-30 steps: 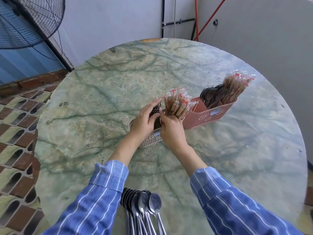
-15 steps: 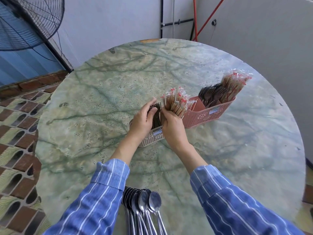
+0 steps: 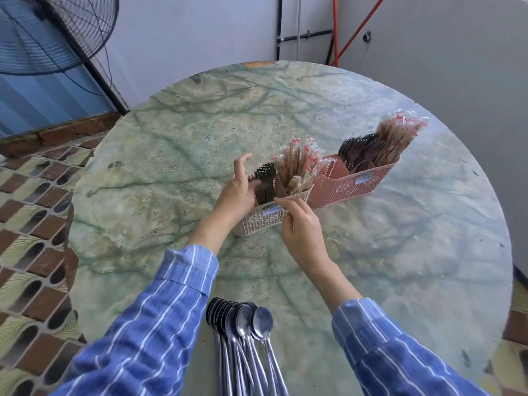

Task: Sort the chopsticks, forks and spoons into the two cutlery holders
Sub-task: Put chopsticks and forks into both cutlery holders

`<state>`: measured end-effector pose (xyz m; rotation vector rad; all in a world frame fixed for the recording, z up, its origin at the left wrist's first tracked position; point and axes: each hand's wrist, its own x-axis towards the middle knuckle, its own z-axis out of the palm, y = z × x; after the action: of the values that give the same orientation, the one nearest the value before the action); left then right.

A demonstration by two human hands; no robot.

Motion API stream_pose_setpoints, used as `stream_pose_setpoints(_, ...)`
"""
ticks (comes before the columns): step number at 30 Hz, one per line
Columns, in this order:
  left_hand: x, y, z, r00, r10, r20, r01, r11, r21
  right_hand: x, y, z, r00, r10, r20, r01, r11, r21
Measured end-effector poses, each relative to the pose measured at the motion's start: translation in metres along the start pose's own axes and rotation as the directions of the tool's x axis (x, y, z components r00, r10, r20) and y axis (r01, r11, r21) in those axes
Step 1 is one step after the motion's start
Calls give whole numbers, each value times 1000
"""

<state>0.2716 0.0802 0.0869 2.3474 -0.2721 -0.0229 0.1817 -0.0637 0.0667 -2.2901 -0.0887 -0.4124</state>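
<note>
On the green marble table, a white cutlery holder (image 3: 257,222) stands with dark forks (image 3: 265,182) on its left and wrapped chopsticks (image 3: 297,167) on its right. My left hand (image 3: 237,192) is at the holder's left end, thumb against the forks and fingers lifted and loose. The loosely curled fingers of my right hand (image 3: 301,227) touch the holder's front rim and hold nothing. To the right, touching the white one, a pink holder (image 3: 354,182) has forks (image 3: 360,152) and chopsticks (image 3: 400,132). A row of steel spoons (image 3: 243,327) lies at the table's near edge between my sleeves.
A standing fan (image 3: 54,32) rises at the far left beside a blue wall. Pipes and red rods run up the far wall behind the round table (image 3: 400,267). Patterned floor tiles (image 3: 31,224) show to the left of the table.
My right hand has let go of the chopstick bundle and dropped to the white holder's front rim. My left hand has lifted its fingers off the forks.
</note>
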Motion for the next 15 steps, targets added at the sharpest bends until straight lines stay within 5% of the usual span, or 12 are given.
stream_pose_setpoints(7, -7, -2, 3, 999, -33, -42, 36, 997, 72, -23, 10, -4, 998, 31, 63, -32, 999, 21)
stream_pose_setpoints(15, -94, -17, -2, 907, -70, -416, 30, 994, -101, -75, 26, -1, 959, 130, 250, -148, 988, 53)
